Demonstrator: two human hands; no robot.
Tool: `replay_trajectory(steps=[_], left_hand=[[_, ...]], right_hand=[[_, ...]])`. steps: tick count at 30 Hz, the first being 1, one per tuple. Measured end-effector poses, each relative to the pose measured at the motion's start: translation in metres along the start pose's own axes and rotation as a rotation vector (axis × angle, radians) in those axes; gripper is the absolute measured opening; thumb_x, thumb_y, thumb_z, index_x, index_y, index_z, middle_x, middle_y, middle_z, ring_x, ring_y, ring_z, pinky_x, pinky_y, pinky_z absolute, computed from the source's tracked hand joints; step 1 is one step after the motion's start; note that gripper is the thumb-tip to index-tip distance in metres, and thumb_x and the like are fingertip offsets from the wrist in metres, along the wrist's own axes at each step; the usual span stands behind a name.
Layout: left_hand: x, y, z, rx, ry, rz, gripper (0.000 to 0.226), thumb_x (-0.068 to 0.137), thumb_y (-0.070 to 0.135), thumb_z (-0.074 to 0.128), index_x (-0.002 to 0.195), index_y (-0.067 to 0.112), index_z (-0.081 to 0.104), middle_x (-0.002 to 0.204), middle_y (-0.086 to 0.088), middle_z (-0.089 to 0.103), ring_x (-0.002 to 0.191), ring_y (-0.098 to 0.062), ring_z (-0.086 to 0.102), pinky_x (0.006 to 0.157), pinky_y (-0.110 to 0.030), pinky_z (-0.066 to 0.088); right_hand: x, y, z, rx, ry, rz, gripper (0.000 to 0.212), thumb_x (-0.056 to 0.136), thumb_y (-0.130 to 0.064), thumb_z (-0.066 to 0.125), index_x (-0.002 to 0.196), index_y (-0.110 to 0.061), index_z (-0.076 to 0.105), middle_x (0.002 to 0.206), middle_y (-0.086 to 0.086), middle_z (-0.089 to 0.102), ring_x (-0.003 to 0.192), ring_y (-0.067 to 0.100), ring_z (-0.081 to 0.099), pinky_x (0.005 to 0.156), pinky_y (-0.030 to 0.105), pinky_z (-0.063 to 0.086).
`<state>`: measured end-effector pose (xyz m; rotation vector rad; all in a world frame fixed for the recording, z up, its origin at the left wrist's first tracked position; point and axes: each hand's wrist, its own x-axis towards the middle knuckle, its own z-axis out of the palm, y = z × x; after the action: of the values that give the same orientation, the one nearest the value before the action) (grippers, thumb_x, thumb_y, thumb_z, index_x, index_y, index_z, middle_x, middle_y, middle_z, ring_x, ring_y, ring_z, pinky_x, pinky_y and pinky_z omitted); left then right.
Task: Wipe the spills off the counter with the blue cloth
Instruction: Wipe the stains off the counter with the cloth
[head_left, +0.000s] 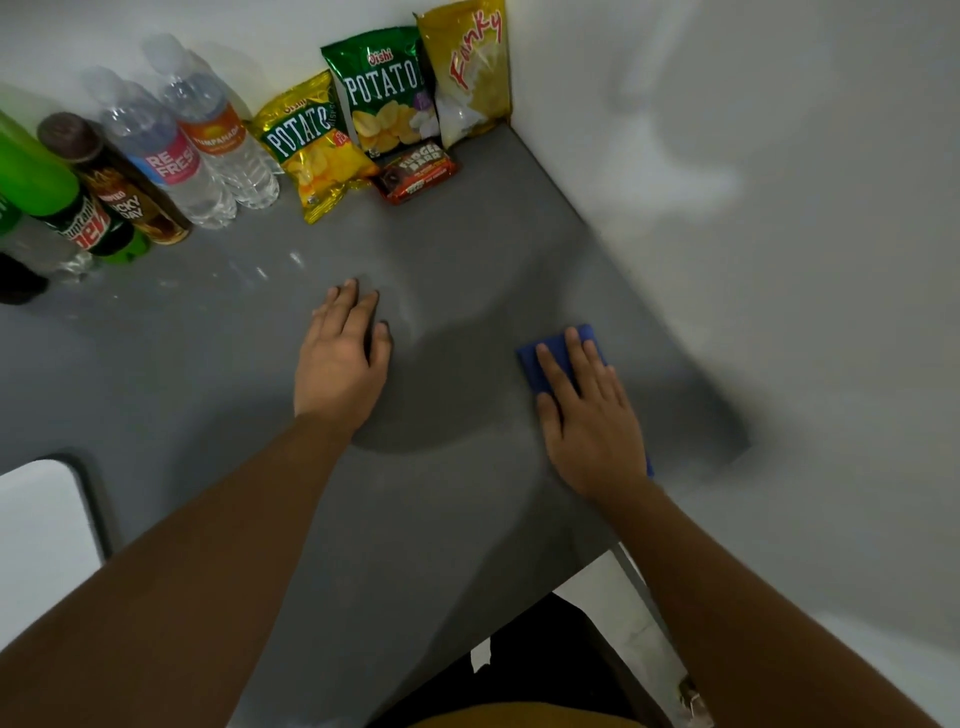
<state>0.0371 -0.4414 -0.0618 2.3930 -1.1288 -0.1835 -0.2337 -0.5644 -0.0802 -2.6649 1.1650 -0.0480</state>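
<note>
The right hand (592, 415) presses the blue cloth (558, 353) flat under spread fingers (553, 371). Wet streaks (260, 273) lie on the bench (467, 249) far-left of them, nearer the empty, flat left hand (340, 358).

"Oishi Potato" green bag (382, 93), "Funky" yellow bag (467, 73).

Dim, flat indoor light falls from above and behind the wearer, casting a broad soft shadow across the matte grey counter (467, 249). Small glints mark its wet left part. The white right-hand wall (779, 208) smears with motion blur, and the wide lens bends the frame edges.
</note>
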Motion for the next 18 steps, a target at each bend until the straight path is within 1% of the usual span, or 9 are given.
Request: replay_trajectory(steps=[3,6,8,11,13,15,16,18], left_hand=[[-0.018,0.006,-0.003,-0.003,0.012,-0.003,0.044,0.105,0.026,0.050,0.146,0.010,0.051,0.160,-0.010,0.039,0.151,-0.027,0.029,0.125,-0.043,0.022],[-0.033,0.009,-0.009,-0.002,0.024,-0.006,0.043,0.104,0.024,0.051,0.145,0.010,0.052,0.159,-0.010,0.040,0.150,-0.028,0.030,0.124,-0.041,0.023],[-0.041,0.008,-0.014,0.015,0.026,-0.006,0.043,0.105,0.025,0.051,0.145,0.010,0.052,0.159,-0.010,0.041,0.150,-0.028,0.031,0.124,-0.041,0.024],[-0.053,0.005,-0.019,0.027,0.032,0.000,0.042,0.104,0.024,0.052,0.144,0.009,0.054,0.157,-0.011,0.043,0.149,-0.028,0.034,0.123,-0.042,0.026],[-0.059,0.004,-0.021,0.027,0.041,-0.001,0.041,0.103,0.021,0.054,0.141,0.007,0.056,0.155,-0.013,0.046,0.146,-0.031,0.038,0.122,-0.042,0.029],[-0.065,0.004,-0.022,0.027,0.059,-0.012,0.040,0.101,0.018,0.058,0.139,0.005,0.059,0.152,-0.015,0.049,0.143,-0.034,0.042,0.120,-0.044,0.032],[-0.068,0.004,-0.021,0.029,0.068,-0.016,0.039,0.100,0.017,0.059,0.137,0.004,0.060,0.150,-0.016,0.051,0.141,-0.035,0.044,0.119,-0.044,0.034],[-0.072,0.005,-0.021,0.033,0.086,-0.014,0.038,0.099,0.017,0.059,0.135,0.003,0.062,0.147,-0.017,0.053,0.137,-0.037,0.049,0.116,-0.046,0.038]], right_hand=[[0.014,0.026,-0.010,0.019,0.025,0.022,0.055,0.107,-0.041,0.035,0.160,-0.032,0.021,0.170,0.000,0.008,0.157,0.021,0.004,0.127,0.041,0.011],[0.010,0.046,-0.014,0.023,0.031,0.061,0.056,0.107,-0.043,0.031,0.161,-0.031,0.020,0.170,0.003,0.009,0.156,0.023,0.007,0.126,0.043,0.012],[0.000,0.055,-0.015,0.028,0.024,0.101,0.057,0.107,-0.043,0.030,0.161,-0.031,0.016,0.170,0.005,0.008,0.156,0.024,0.006,0.126,0.045,0.012],[-0.024,0.061,-0.014,0.017,-0.003,0.185,0.058,0.107,-0.045,0.026,0.162,-0.031,0.010,0.170,0.006,0.000,0.156,0.023,-0.002,0.127,0.046,0.009],[-0.045,0.054,-0.009,0.009,-0.004,0.230,0.062,0.105,-0.048,0.021,0.162,-0.029,0.006,0.170,0.005,-0.006,0.156,0.022,-0.007,0.127,0.044,0.005],[-0.065,0.034,-0.003,0.015,0.000,0.255,0.064,0.103,-0.050,0.016,0.162,-0.029,0.003,0.169,0.004,-0.010,0.156,0.021,-0.011,0.126,0.044,0.003],[-0.072,0.022,0.000,0.017,0.000,0.246,0.064,0.103,-0.050,0.015,0.162,-0.028,0.003,0.170,0.005,-0.009,0.156,0.022,-0.011,0.127,0.044,0.004],[-0.077,0.003,0.007,0.011,0.002,0.163,0.062,0.104,-0.048,0.018,0.162,-0.028,0.008,0.170,0.005,-0.004,0.156,0.022,-0.006,0.126,0.042,0.004]])
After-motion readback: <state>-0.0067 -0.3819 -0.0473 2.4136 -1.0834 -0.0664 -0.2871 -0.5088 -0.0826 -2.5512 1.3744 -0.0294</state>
